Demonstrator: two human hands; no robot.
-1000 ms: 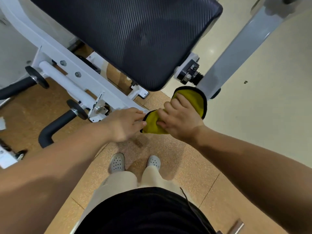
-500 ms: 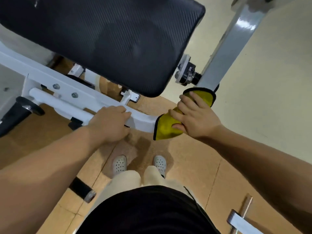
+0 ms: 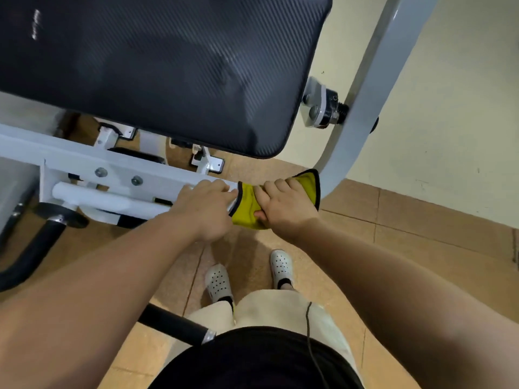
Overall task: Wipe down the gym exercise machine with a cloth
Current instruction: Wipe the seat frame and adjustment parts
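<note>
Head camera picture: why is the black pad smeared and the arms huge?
Head view: motion blur streaks the black pad, its white marking unreadable; the wide-angle lens swells the forearms and bows the grey tube; the yellow cloth, right hand and left hand gripping the white bar look sharper.

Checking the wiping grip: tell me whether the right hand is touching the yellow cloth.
Touching. The head view shows the right hand curled round the yellow cloth, fingers over it and thumb beneath, wrapping it on the white bar.
</note>
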